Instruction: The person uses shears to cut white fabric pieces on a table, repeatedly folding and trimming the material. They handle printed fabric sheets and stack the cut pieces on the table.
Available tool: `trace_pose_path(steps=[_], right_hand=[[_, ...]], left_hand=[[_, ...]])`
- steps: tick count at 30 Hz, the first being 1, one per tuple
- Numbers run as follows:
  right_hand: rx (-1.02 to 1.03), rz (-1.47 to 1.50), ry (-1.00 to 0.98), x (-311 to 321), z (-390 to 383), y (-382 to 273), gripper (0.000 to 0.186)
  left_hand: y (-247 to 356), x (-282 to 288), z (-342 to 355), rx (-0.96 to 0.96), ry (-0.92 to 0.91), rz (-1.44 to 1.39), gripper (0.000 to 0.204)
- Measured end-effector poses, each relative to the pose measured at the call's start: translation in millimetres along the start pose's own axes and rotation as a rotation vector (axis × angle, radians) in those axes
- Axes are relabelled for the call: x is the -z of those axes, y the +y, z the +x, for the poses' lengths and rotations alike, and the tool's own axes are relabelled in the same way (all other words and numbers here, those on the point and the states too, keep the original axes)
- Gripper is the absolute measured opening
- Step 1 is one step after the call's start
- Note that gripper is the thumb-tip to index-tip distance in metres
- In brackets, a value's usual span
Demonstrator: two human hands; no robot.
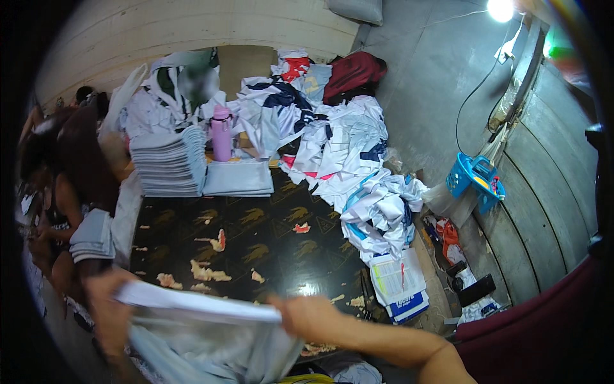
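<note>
A pale grey garment [211,342] with a white band along its upper edge hangs stretched between my two hands at the near edge of the dark table. My left hand [110,310] is closed on the band's left end, blurred by motion. At the other end, my right hand [306,318] grips the band with its fingers wrapped round it. Beyond, a tall stack of folded grey garments [167,168] stands at the table's far left. Beside it lies a lower folded pile [238,178], with a lilac bottle [221,134] just behind.
Loose white and navy garments [345,141] heap along the far and right sides. Papers [398,276] lie at the table's right edge. A blue basket [474,180] hangs on the right wall. At left sits another person [61,205] near a small folded stack [93,235].
</note>
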State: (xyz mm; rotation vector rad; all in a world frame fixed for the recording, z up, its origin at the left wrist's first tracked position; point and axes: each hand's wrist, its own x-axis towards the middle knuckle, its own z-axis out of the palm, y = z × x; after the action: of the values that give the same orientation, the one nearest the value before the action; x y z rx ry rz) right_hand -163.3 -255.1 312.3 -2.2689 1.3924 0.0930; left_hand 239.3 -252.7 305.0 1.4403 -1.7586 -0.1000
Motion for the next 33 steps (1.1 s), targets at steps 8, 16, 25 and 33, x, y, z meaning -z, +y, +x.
trace_pose_path(steps=[8,16,25,33], right_hand=[[-0.055,-0.349,1.002,195.3,125.1,21.8,0.033],[-0.069,-0.258,0.515,39.3,32.6,123.9,0.052],[-0.096,-0.079,0.01,-161.2,-51.9,248.0,0.092],[-0.148,0.016,0.012,-281.2,-98.4,121.5,0.092]], left_hand=[[-103.0,319.0,51.3,0.419,0.637,0.735,0.036],[-82.1,157.4,-329.4,0.514,0.173,0.776,0.04],[-11.7,-57.3,-440.3,0.641,-0.52,0.187,0.097],[-185.4,-71.3,-310.0,1.059,0.032,0.778,0.092]])
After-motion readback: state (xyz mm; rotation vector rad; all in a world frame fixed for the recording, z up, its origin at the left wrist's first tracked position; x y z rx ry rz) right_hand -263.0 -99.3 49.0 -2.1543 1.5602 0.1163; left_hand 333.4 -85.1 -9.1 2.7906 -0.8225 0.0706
